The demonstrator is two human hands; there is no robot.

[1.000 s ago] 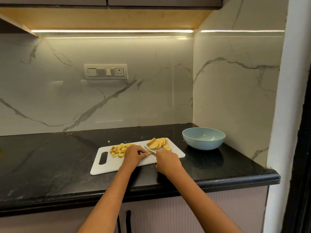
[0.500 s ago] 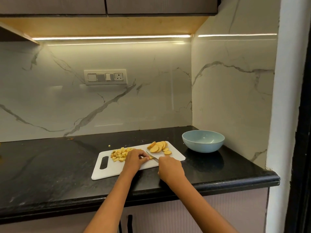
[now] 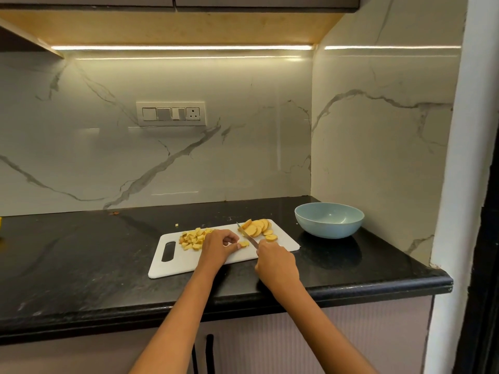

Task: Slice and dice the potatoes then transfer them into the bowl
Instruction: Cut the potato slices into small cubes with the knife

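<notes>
White plastic, the cutting board (image 3: 189,261) lies on the black worktop (image 3: 81,265), and both hands work over its middle. The left hand (image 3: 220,245) pinches a small potato piece (image 3: 244,243) between thumb and curled fingers (image 3: 234,238), holding it flat on the board. The right hand (image 3: 274,263) is closed round the handle of the knife (image 3: 247,234), whose blade runs away from the knuckles and sits just beyond the left fingertips, beside the piece.

Behind the left knuckles lies the heap of diced cubes (image 3: 193,238); past the knife tip, the uncut slices (image 3: 259,228) wait in an overlapping fan. The blue bowl (image 3: 329,220) stands on the worktop well apart from the right fingers, off the board's far end, with no potato visible in it.

The step in hand looks like dicing this last strip. To do it well, I would tuck the left fingertips back behind the knuckles, keep the piece pressed flat so it cannot roll, and bring the blade straight down in even cuts.
</notes>
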